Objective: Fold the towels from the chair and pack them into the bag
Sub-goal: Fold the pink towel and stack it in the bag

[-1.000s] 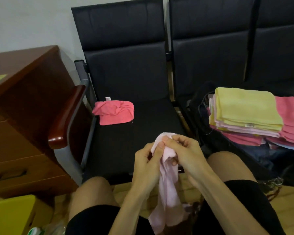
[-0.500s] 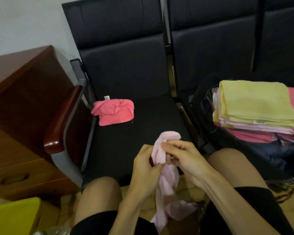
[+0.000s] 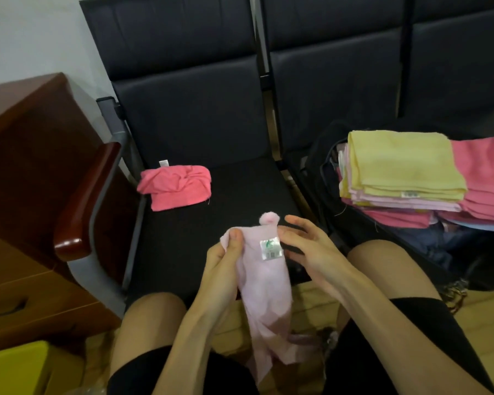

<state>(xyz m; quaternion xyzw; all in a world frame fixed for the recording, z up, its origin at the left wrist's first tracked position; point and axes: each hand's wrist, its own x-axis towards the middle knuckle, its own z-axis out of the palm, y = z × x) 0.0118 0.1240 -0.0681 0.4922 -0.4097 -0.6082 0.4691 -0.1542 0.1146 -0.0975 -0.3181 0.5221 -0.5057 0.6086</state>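
In front of the chair (image 3: 226, 212), over the knees: left hand (image 3: 226, 258) pinches the upper left edge of the pale pink towel (image 3: 264, 283), thumb on top. Right hand (image 3: 307, 248) has fingers spread and mostly straight, only the thumb touching the towel's right edge. Hands are apart now; half a second ago they were together, bunching the towel's top. Towel top is now spread flat between them, with a small nub sticking up and the rest hanging down between the legs. Label (image 3: 271, 248) now faces the camera; it was not seen before. On the chair seat, back left corner: crumpled pink towel (image 3: 177, 185), same spot as before, nothing touching it. Right of the chair, on the next seat: black bag (image 3: 318, 166), unzipped, with the folded towels stack (image 3: 397, 172) in its mouth, yellow on top, pinks below, unchanged. Left of the chair: wooden desk (image 3: 26, 143).
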